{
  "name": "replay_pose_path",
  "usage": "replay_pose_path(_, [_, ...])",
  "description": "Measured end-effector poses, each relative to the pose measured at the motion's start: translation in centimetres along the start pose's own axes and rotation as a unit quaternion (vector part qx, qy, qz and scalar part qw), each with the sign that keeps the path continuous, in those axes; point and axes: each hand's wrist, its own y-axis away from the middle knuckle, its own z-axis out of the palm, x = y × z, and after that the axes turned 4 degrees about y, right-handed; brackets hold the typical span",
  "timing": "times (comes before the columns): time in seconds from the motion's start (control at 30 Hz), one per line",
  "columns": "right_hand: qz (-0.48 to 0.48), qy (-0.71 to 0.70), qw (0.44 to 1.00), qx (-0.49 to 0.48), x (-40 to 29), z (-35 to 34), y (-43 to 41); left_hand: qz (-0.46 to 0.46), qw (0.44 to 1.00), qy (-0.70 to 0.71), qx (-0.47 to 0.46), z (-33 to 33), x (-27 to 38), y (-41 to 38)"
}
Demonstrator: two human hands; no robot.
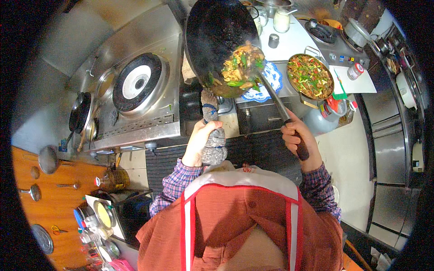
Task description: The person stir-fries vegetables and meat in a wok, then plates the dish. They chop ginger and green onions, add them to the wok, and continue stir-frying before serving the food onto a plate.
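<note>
My left hand [200,139] is closed around the cloth-wrapped handle [214,145] of a large black wok [217,37], which is tilted up at the top centre. My right hand [301,137] grips the dark handle of a metal ladle [273,95]. The ladle's bowl is at the wok's right edge, heaped with stir-fried food [242,64] with green pieces; some food lies in the wok's lower part. Below that edge, a plate with a blue and white pattern [273,81] is partly hidden by the wok and ladle.
A round pan of chopped food [310,76] stands right of the plate. Glass jars [281,21] and a small shaker [273,40] stand on the white surface behind. At left is a steel stove [152,127] with a round burner [138,81]. A large plastic bottle [318,120] is below the round pan.
</note>
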Motion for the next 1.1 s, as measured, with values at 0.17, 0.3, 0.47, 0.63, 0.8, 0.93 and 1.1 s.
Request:
replay_pose_path(0.17, [-0.042,0.143,0.988,0.046,0.1,-0.7,0.8,0.068,0.997,-0.019,0.015,0.4,-1.6,-1.0])
replay_pose_path(0.3, [-0.065,0.307,0.943,0.113,1.2,-1.5,1.1,0.092,0.994,-0.052,0.036,0.7,-1.9,-1.2])
replay_pose_path(0.47, [-0.101,0.519,0.831,0.172,3.6,-3.9,-0.3,0.104,0.992,-0.065,0.038,1.2,-1.0,-0.8])
replay_pose_path(0.63, [-0.236,0.695,0.649,0.201,6.6,-7.3,-1.9,0.128,0.988,-0.079,0.037,1.0,-0.1,-0.7])
replay_pose_path(0.8, [-0.220,0.708,0.628,0.235,8.1,-10.4,-1.3,0.132,0.986,-0.089,0.045,1.1,0.9,-0.5])
replay_pose_path(0.93, [-0.285,0.728,0.587,0.211,7.3,-11.9,-1.0,0.090,0.989,-0.114,0.029,0.7,1.4,0.0])
replay_pose_path(1.1, [-0.311,0.778,0.502,0.214,4.5,-11.4,-4.9,0.066,0.992,-0.104,0.017,1.9,2.0,0.6])
